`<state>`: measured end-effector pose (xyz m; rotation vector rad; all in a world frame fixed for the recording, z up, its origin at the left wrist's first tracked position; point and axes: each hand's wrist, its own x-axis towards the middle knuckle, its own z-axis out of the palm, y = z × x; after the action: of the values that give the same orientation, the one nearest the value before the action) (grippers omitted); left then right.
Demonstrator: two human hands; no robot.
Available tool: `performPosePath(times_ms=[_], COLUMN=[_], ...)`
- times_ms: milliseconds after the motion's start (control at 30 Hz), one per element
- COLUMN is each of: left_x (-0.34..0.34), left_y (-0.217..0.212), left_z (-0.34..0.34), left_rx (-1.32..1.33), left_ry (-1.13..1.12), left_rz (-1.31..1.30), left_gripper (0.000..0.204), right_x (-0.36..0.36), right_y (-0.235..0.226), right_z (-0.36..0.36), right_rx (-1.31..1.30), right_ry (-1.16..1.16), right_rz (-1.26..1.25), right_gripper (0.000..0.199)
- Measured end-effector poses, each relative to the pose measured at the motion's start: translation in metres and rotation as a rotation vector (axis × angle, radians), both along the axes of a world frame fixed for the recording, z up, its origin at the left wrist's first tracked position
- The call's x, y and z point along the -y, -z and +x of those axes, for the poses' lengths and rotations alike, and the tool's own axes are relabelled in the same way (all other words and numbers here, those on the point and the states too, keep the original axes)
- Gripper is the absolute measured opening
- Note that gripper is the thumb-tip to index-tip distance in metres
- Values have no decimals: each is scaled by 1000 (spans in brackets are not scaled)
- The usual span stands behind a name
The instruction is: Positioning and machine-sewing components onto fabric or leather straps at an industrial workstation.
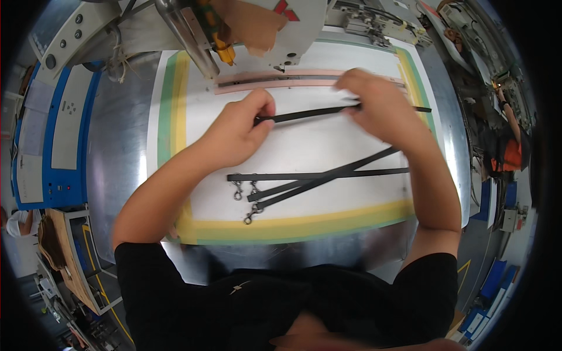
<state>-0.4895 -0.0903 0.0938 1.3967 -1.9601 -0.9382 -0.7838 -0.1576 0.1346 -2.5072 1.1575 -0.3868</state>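
Note:
A thin black strap (310, 113) is stretched level between both hands over a white work surface (328, 143). My left hand (237, 131) pinches its left end between thumb and fingers. My right hand (377, 105) grips it further right, and the strap's tip sticks out past that hand toward the right. Three more black straps (319, 175) with small metal clips (246, 196) at their left ends lie crossed on the surface, nearer to me. A pink strip (281, 82) lies just beyond the hands, under a sewing machine head (246, 29).
The white surface has a yellow and green taped border (293, 228) and sits on a metal table (120, 146). A blue and grey control panel (55, 123) stands at the left. Another person (509, 146) works at the far right among other machines.

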Motion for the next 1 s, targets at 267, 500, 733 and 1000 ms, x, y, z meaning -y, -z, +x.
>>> performPosePath(times_ms=[267, 500, 733, 1000], left_x=[29, 44, 61, 58], left_y=[15, 19, 62, 39], left_z=[-5, -8, -19, -12], left_rx=[-108, 213, 521, 778], left_ry=[-27, 39, 10, -120], left_rz=[139, -69, -483, -422], left_gripper=[17, 34, 69, 53], right_x=[19, 18, 34, 77], right_y=[43, 56, 50, 62], right_z=[41, 35, 20, 36], right_rx=[-84, -31, -129, 155], right_ry=[-264, -208, -240, -269], right_rz=[-92, -2, 4, -186], right_gripper=[30, 36, 32, 40])
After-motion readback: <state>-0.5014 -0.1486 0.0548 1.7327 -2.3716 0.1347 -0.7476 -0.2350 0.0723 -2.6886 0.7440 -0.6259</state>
